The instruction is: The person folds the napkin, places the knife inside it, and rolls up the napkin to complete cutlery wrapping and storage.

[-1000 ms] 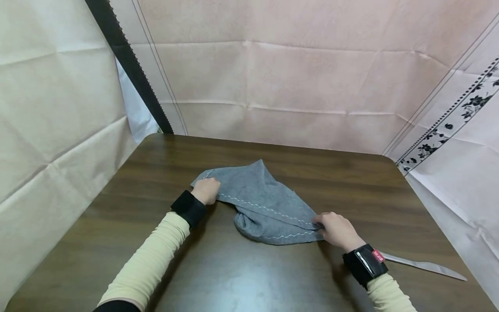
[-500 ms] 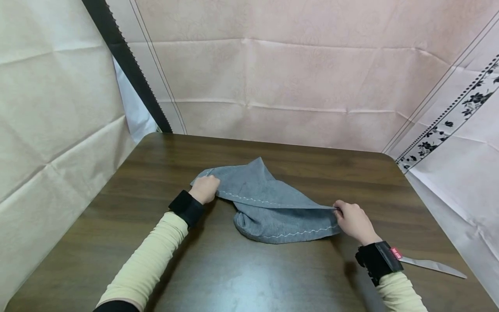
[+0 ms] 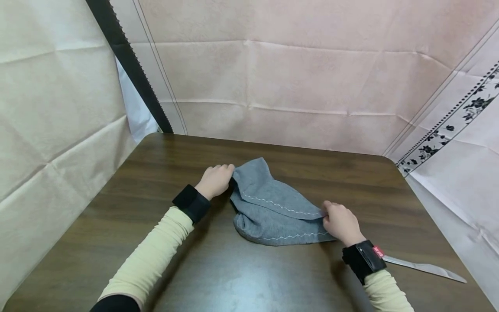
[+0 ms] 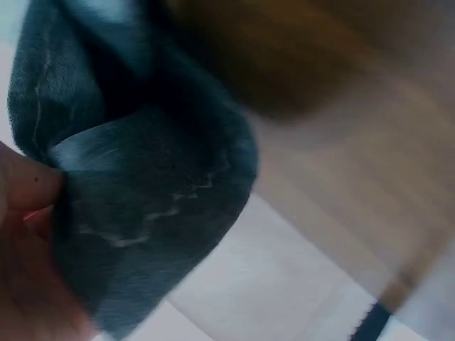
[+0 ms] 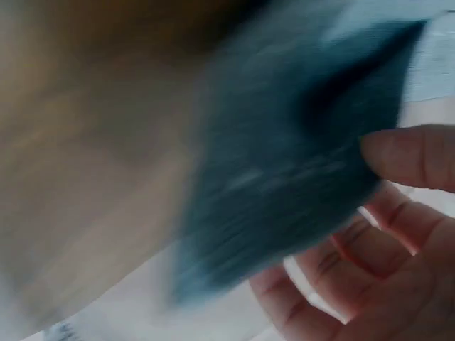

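Grey-blue cloth [image 3: 274, 210] (white-stitched) sits mid-frame, its edges pinched by the left hand [image 3: 215, 180] and the right hand [image 3: 343, 222]

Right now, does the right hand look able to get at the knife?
Probably yes, if the right hand first releases the grey cloth it pinches; the knife lies near the right wristband, its visible part uncovered, other end hidden.

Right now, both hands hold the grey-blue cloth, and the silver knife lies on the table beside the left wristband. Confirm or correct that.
Wrong side: the silver knife lies on the table beside the right wristband, as the head view shows. The rest stands: the left hand and the right hand both hold the grey-blue cloth.
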The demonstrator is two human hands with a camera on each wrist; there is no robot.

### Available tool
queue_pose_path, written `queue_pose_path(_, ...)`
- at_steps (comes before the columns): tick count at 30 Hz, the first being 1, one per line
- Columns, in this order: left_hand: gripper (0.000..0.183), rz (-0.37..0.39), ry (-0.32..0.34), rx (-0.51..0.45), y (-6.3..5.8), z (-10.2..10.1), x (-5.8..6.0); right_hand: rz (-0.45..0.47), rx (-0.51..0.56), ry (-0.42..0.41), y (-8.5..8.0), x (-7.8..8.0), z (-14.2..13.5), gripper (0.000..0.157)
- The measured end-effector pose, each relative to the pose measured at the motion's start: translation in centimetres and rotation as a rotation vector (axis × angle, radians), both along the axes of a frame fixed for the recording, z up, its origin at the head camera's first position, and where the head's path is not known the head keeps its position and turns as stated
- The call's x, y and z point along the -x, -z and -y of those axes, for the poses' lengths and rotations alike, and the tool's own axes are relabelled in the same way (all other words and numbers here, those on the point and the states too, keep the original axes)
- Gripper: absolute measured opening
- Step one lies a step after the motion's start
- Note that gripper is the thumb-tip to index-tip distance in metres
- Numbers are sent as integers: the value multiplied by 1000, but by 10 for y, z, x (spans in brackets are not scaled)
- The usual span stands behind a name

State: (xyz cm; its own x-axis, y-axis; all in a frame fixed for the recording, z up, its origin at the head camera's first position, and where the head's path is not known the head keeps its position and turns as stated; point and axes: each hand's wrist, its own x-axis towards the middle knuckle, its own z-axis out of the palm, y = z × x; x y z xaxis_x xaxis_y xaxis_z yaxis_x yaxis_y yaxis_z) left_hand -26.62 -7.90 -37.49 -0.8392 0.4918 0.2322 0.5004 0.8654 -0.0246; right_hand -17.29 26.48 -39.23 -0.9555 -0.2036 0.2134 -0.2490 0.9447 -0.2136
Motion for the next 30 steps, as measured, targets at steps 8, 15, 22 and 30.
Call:
queue_pose_path(8,12,-129,113,-22,-30,-40,-16,-99,136,-158,-21,13,76,36)
queue_pose_path(15,7,-186,228,-60,-40,-70,-35,-216,238,-174,-31,30,117,32)
queue_pose_path(22,21,-225,327,-151,-39,-71,-39,-304,312,-123,-40,40,111,12)
queue_pose_path(30,20,-183,280,-200,-25,-50,-31,-337,341,-53,-55,42,88,15)
